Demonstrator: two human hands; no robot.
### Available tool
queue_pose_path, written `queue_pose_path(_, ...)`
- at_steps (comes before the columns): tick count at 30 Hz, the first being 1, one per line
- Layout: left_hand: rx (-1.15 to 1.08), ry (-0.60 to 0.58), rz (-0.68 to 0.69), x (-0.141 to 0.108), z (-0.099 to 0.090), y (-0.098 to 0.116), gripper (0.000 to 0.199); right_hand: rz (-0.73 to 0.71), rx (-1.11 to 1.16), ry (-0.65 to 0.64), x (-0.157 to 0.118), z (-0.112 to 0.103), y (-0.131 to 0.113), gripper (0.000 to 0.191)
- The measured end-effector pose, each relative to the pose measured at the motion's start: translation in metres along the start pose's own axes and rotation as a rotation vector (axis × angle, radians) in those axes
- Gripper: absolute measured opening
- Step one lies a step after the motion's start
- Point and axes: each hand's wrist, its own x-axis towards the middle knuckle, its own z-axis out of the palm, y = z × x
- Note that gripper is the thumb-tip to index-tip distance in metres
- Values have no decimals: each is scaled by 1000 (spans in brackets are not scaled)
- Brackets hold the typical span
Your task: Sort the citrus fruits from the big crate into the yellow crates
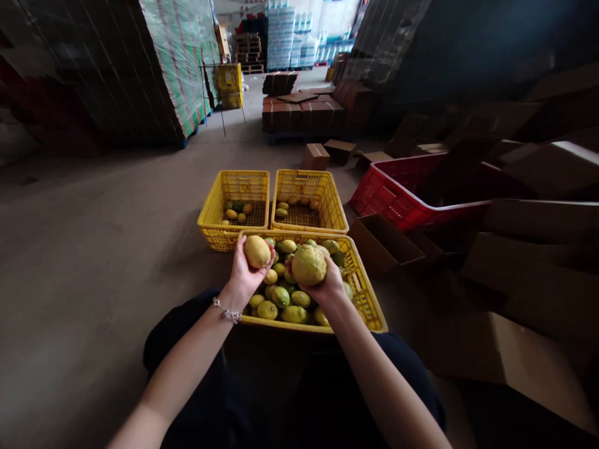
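My left hand (242, 269), with a bracelet at its wrist, is closed around a smooth yellow lemon (257, 251). In my right hand (330, 282) is a bigger, bumpy yellow-green lemon (309, 265). Both hands are raised above the near yellow crate (369, 305), which holds many yellow and green lemons (281, 297). Just beyond it stand two more yellow crates side by side. The far left crate (213, 202) has several green and yellow fruits on its bottom, and the far right crate (334, 202) has several mostly yellow ones.
To the right are a red crate (388, 193), an open cardboard box (386, 243) and a heap of cardboard. Small boxes (316, 156) lie behind the crates. Farther back stand stacked brown cartons (302, 115), a wrapped pallet load (180, 62) and a yellow crate on a stand (229, 86).
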Motion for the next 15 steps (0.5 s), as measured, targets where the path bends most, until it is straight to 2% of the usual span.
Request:
queue_pose_path(4,-26,-22,23,-1,1,1,23,40,-29,-63,-9,5,0,24)
queue_pose_path(8,-82,-16,-132,-5,1,6,42,-3,-45,-108,-16,8,-1,18)
queue_pose_path(11,-113,-22,-211,-6,-2,10,51,-5,-26,-131,-19,9,-3,24)
queue_pose_path(15,-107,-26,-168,-1,-5,10,50,18,3,-152,-14,4,-5,33)
